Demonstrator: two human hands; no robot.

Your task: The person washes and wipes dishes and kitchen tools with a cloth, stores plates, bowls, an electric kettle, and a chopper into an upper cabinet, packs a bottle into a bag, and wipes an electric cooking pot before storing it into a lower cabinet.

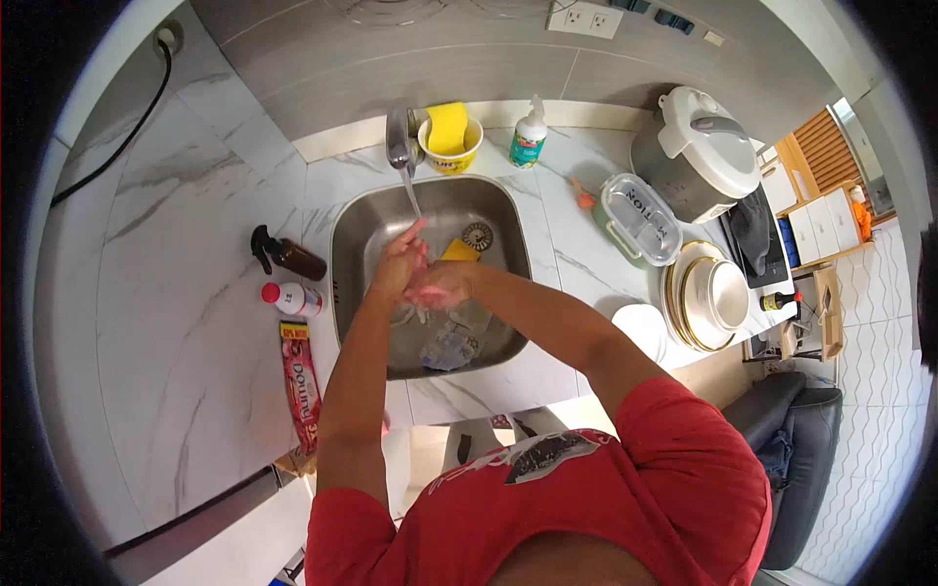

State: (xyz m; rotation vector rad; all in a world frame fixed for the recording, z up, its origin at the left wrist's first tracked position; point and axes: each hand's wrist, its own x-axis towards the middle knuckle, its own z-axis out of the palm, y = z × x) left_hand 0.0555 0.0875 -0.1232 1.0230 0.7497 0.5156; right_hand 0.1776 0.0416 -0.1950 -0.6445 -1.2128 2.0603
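- Steel-grey and square with rounded corners, the metal sink (506, 210) held both hands low over its middle; the left hand (395, 266) met a thin stream of water (411, 192) from the chrome tap (398, 145) at 12 o'clock
- The step in hand looked like rinsing; from there, parting the palms under the stream would have called for a small turn of the wrists
- The left fingers looked loosely extended, the right hand (446, 285) lay against them; how far the right fingers opened, and whether anything sat between the palms, I could not tell
- The yellow sponge (460, 251) lay inside the sink at 1 o'clock, just beside the right hand; a blurred, translucent bluish thing (449, 349) lay at 6 o'clock
- Behind the sink, at 12 o'clock, a round white-and-yellow tub (450, 163) carried a flat yellow cloth-like piece (447, 127) over its rim
- At 2 o'clock stood a clear-lidded rectangular container (640, 220), contents unclear, beside a white-and-grey rice cooker (699, 146), lid down
- At 3 o'clock, a pale bowl (728, 295) sat on gold-rimmed plates (674, 299)
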